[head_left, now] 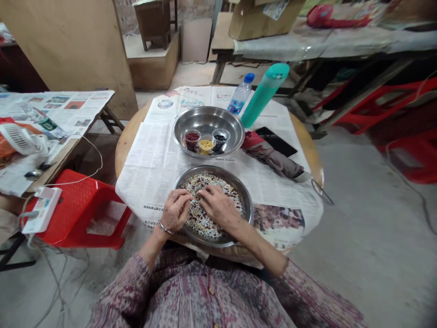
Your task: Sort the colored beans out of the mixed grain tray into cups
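Note:
A steel basin near my body holds a mix of white grains and red, yellow and dark beans. Over its left side is my left hand, thumb and fingers pinched together; whatever they hold is too small to make out. My right hand bends over the middle of the mix, its fingertips drawn together close to the left hand's, their contents hidden. In a second steel basin just beyond stand three clear cups: one of red beans, one of yellow beans, one of black beans.
Newspaper covers the round table. Behind the basins stand a water bottle and a teal flask; a folded umbrella and a black phone lie to the right. At left, a red stool carries a power strip.

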Demonstrator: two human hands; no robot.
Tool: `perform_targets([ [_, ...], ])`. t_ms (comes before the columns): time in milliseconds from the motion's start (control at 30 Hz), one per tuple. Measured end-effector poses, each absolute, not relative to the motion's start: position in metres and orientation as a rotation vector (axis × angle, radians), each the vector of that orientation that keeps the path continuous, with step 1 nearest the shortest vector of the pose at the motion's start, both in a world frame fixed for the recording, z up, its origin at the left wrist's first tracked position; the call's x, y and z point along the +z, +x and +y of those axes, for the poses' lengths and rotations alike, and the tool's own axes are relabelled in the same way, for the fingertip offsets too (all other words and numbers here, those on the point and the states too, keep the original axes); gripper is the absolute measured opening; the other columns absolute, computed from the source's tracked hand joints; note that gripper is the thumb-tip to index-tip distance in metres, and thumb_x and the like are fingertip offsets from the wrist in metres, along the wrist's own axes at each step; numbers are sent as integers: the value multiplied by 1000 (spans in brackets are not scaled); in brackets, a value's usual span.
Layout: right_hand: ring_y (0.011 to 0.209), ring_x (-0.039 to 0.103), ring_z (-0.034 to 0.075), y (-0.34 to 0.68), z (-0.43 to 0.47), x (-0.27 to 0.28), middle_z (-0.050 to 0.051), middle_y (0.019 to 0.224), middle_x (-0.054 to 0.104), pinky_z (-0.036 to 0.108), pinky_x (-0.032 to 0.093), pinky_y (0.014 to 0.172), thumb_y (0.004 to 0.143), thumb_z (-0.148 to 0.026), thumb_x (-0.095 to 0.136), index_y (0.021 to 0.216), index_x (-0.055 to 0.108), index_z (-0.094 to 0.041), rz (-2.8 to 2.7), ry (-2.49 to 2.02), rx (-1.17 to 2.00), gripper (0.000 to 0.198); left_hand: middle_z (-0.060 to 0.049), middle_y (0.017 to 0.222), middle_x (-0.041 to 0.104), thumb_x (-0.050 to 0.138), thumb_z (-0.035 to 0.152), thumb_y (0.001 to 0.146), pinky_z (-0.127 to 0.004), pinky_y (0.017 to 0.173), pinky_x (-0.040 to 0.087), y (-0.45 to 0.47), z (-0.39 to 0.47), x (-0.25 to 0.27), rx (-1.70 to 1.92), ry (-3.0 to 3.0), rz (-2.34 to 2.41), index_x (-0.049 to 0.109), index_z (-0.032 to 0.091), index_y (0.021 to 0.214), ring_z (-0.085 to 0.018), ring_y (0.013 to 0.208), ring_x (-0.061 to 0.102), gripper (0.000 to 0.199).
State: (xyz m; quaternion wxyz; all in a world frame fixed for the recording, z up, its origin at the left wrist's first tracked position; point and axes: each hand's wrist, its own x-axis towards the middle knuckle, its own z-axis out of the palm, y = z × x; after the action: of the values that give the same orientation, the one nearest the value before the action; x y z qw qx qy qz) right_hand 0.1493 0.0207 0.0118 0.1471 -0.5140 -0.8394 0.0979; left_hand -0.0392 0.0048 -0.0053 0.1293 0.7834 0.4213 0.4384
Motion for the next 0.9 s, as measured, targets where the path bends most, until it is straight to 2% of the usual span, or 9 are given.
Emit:
perform_targets([
  [133, 105, 52, 23, 138, -3, 15, 11, 108, 60, 38, 50, 88, 92, -20, 52, 105, 63, -18, -2590, -1134, 424, 16, -9, 105, 63, 50, 14, 93, -41, 95, 48, -41, 5, -6, 1298, 2282, 1250, 65, 18, 99, -20, 102, 57, 16],
  [233, 97, 53, 22, 150, -13, 18, 8, 100, 61, 36, 49, 81, 92, -21, 54, 96, 64, -19, -2721, -977, 489, 11, -8, 104, 64, 50, 14, 92, -44, 99, 46, -41, 6, -7, 1273, 2268, 1266, 65, 18, 97, -20, 103, 58, 16],
  [300, 93, 54, 21, 166, -13, 19, 8, 97, 62, 34, 49, 78, 91, -17, 53, 92, 65, -19, -2759, -984, 496, 12, -8, 103, 64, 51, 15, 92, -46, 102, 44, -41, 6, -8, 1252, 2252, 1280, 65, 19, 96, -20, 103, 58, 15],
  [400, 95, 55, 20, 193, -2, 17, 7, 97, 63, 33, 48, 81, 90, -11, 50, 91, 66, -20, -2711, -1155, 439, 18, -8, 105, 64, 53, 17, 90, -49, 108, 39, -40, 6, -9, 1250, 2231, 1322, 65, 19, 94, -20, 105, 58, 13],
  [533, 100, 55, 22, 209, 27, 9, 10, 101, 64, 35, 48, 89, 94, -16, 46, 97, 67, -18, -2505, -1447, 314, 21, -8, 111, 62, 54, 17, 90, -51, 112, 34, -41, 6, -9, 1253, 2221, 1332, 65, 19, 94, -21, 111, 57, 13],
  [667, 105, 54, 26, 185, 53, 7, 13, 108, 64, 40, 48, 91, 94, -23, 47, 113, 65, -17, -2338, -1593, 232, 27, -8, 109, 63, 53, 16, 90, -49, 112, 34, -42, 7, -9, 1231, 2214, 1306, 65, 19, 95, -21, 110, 56, 13],
  [767, 109, 52, 28, 155, 64, 12, 14, 113, 62, 40, 48, 88, 95, -31, 49, 122, 61, -17, -2335, -1635, 221, 33, -9, 112, 62, 53, 18, 90, -47, 106, 40, -42, 7, -7, 1212, 2196, 1323, 62, 18, 106, -22, 110, 55, 19],
  [900, 110, 50, 28, 126, 66, 18, 15, 115, 60, 40, 46, 90, 93, -36, 55, 119, 61, -17, -2445, -1459, 284, 33, -12, 119, 59, 47, 21, 95, -43, 103, 43, -42, 6, -6, 1210, 2158, 1344, 54, 17, 124, -23, 115, 52, 30],
])
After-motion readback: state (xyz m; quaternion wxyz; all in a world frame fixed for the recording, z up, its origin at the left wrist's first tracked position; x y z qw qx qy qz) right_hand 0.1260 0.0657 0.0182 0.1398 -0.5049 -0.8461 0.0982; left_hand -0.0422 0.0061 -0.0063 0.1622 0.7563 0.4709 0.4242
